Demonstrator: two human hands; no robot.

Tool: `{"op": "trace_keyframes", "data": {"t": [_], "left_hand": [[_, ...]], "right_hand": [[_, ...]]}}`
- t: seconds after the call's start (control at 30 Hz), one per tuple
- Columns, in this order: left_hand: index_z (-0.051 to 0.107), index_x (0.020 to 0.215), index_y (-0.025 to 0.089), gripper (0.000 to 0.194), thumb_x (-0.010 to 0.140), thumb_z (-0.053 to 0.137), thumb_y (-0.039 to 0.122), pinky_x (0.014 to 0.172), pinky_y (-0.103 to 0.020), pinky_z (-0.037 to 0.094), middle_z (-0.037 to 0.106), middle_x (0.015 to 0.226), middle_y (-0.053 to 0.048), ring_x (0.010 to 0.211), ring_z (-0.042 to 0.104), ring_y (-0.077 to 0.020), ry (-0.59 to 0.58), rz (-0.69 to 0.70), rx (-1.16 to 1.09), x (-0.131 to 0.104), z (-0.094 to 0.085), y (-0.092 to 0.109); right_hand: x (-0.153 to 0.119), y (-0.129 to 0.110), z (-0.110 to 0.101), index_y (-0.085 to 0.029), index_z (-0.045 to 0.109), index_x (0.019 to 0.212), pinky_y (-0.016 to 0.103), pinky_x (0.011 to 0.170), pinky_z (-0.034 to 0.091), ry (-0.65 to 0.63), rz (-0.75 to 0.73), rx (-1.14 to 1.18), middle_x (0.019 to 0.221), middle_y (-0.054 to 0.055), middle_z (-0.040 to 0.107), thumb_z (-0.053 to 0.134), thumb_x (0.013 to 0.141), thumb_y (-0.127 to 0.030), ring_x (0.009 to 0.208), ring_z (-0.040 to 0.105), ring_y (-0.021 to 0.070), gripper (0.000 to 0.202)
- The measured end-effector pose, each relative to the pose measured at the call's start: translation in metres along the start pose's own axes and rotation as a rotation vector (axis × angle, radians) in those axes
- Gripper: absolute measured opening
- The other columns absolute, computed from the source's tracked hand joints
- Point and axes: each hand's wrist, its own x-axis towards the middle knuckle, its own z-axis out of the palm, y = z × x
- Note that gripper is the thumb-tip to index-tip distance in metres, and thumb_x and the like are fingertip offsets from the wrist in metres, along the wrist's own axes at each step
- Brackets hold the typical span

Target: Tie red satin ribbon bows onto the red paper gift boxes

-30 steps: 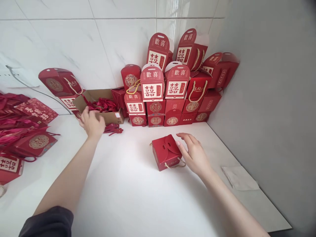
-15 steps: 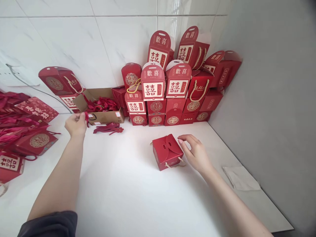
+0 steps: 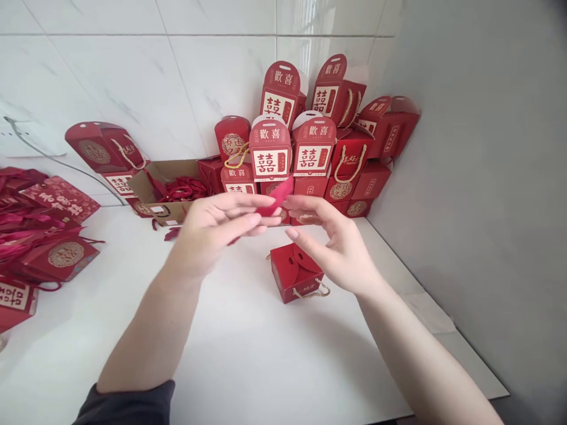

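The step in hand was judged to be the handling of a single piece of red ribbon (image 3: pixel 282 193) above the work surface. The left hand (image 3: pixel 206 236) held the piece between its fingers at the centre of the frame, one end projecting up and to the right. The right hand (image 3: pixel 345 251) faced it, thumb and fingers spread apart, fingertips near the ribbon; blur prevented confirmation of contact.

A small red gift box (image 3: pixel 287 280) stood upright on the white tabletop (image 3: pixel 248 354), just below the right hand and right of centre. Its curved top flaps lay uneven, the right one slightly raised, and its rope handle (image 3: pixel 312 292) hung at the front. Neither hand was seen gripping it.

A cardboard carton (image 3: pixel 177 213) with loose ribbons (image 3: pixel 183 188) inside was noted left of centre, and stacked red boxes (image 3: pixel 271 159) against the tiled wall (image 3: pixel 221 77), upper centre.

In this inspector's judgement, the next move called for the right fingers to narrow on the projecting ribbon end, with the left grip kept firm, and for clearance above the box flaps.
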Motion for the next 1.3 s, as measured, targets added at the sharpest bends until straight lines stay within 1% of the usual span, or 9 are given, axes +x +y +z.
{"op": "trace_keyframes", "data": {"t": [0.13,0.3,0.43,0.53,0.63,0.8,0.93,1.17,1.3], "left_hand": [[0.054,0.111,0.021,0.035,0.081,0.071,0.028,0.083,-0.036,0.06,0.077,0.087,-0.003,0.09,0.073,-0.0222,-0.033,-0.125,0.007,0.0,0.017,-0.018],[0.06,0.108,0.018,0.035,0.079,0.072,0.035,0.079,-0.035,0.061,0.077,0.088,-0.007,0.087,0.074,-0.0232,-0.104,-0.296,0.044,0.002,0.022,-0.027],[0.073,0.091,0.015,0.027,0.08,0.071,0.04,0.077,-0.033,0.062,0.077,0.088,-0.01,0.084,0.074,-0.0231,-0.237,-0.375,0.104,0.002,0.021,-0.029],[0.075,0.091,0.017,0.025,0.083,0.067,0.039,0.072,-0.03,0.063,0.077,0.087,-0.01,0.081,0.075,-0.0215,-0.362,-0.384,0.108,0.0,0.021,-0.03],[0.075,0.093,0.018,0.023,0.088,0.061,0.035,0.071,-0.029,0.063,0.077,0.089,-0.009,0.082,0.074,-0.0209,-0.508,-0.3,0.122,-0.005,0.023,-0.027],[0.077,0.097,0.024,0.02,0.088,0.059,0.023,0.069,-0.026,0.06,0.077,0.083,-0.006,0.075,0.074,-0.019,-0.882,0.076,0.249,-0.014,0.027,-0.022],[0.073,0.111,0.027,0.028,0.09,0.055,0.021,0.059,-0.025,0.055,0.076,0.073,-0.005,0.065,0.073,-0.0174,-1.086,0.147,0.243,-0.021,0.032,-0.024],[0.073,0.098,0.025,0.016,0.088,0.061,0.022,0.047,-0.025,0.044,0.077,0.076,-0.002,0.066,0.072,-0.0143,-1.201,0.298,0.369,-0.041,0.043,-0.024],[0.069,0.072,0.024,0.013,0.084,0.067,0.028,0.042,-0.025,0.038,0.071,0.059,0.0,0.051,0.064,-0.0129,-1.248,0.347,0.487,-0.047,0.041,-0.022]], "right_hand": [[0.013,0.0,0.004,-0.021,0.068,0.11,0.036,0.087,0.057,-0.085,0.13,0.261,0.116,0.006,0.07,0.065,0.085,-0.039,0.101,0.068,0.0204,0.03],[0.017,0.018,0.003,-0.019,0.076,0.087,0.034,0.083,0.058,0.067,0.193,0.253,0.086,0.004,0.076,0.061,0.088,-0.043,0.087,0.071,0.0191,0.029],[0.023,0.028,-0.022,-0.019,0.077,0.091,0.032,0.07,0.061,0.204,0.223,0.183,0.073,0.003,0.074,0.066,0.085,-0.042,0.068,0.071,0.0171,0.027],[0.026,0.033,-0.048,-0.018,0.076,0.094,0.033,0.067,0.062,0.305,0.219,0.172,0.07,0.002,0.073,0.067,0.084,-0.04,0.065,0.071,0.0171,0.026],[0.025,0.033,-0.069,-0.018,0.076,0.094,0.033,0.065,0.062,0.393,0.204,0.145,0.072,0.003,0.074,0.067,0.085,-0.038,0.066,0.072,0.0173,0.024],[0.02,0.033,-0.095,-0.012,0.076,0.088,0.031,0.06,0.059,0.515,0.188,0.141,0.073,0.008,0.074,0.067,0.086,-0.029,0.061,0.07,0.0166,0.02],[0.018,0.047,-0.113,-0.01,0.075,0.086,0.032,0.062,0.057,0.566,0.189,0.146,0.078,0.011,0.074,0.068,0.085,-0.03,0.06,0.068,0.0153,0.021],[0.02,0.077,-0.133,-0.01,0.074,0.086,0.028,0.057,0.052,0.803,0.2,0.067,0.068,0.007,0.071,0.067,0.084,-0.025,0.053,0.064,0.012,0.017],[0.022,0.077,-0.141,-0.009,0.075,0.089,0.024,0.042,0.032,0.944,0.133,-0.077,0.075,0.011,0.073,0.063,0.085,-0.026,0.044,0.053,0.0075,0.021]]}}
